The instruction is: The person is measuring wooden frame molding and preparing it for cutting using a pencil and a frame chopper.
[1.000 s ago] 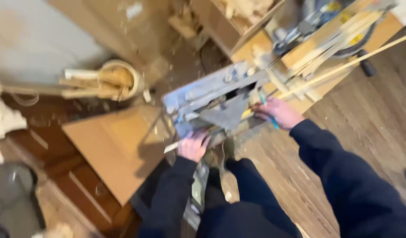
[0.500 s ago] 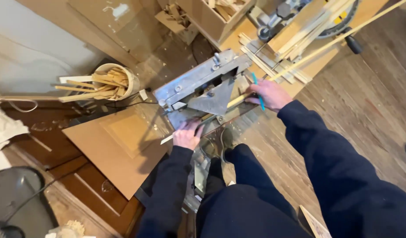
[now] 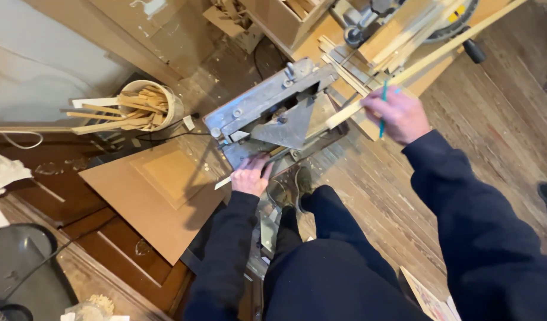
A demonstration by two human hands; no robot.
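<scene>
We look down at a grey metal cutting machine (image 3: 273,116) that stands on the wooden floor (image 3: 368,178) in front of our legs. Our left hand (image 3: 250,175) sits at the machine's 6 o'clock edge. Its fingers are curled shut on a short pale wood strip (image 3: 225,182) that pokes out toward 8 o'clock. Our right hand (image 3: 398,113) is at 3 o'clock from the machine. Its fingers are closed around a long thin wood strip (image 3: 428,56), which runs from the machine up toward 2 o'clock. The same hand also pinches a teal pencil (image 3: 383,107), and the pencil stands almost straight up and down.

At 9 o'clock from the machine stands a round bucket (image 3: 166,104) full of wood sticks. At 7 o'clock a flat brown board (image 3: 160,190) lies on the floor, just beside our left hand. At 1 o'clock more pale wood strips (image 3: 345,56) lie in a pile beside a saw (image 3: 404,18). Our shoe (image 3: 302,178) rests on the floor below the machine.
</scene>
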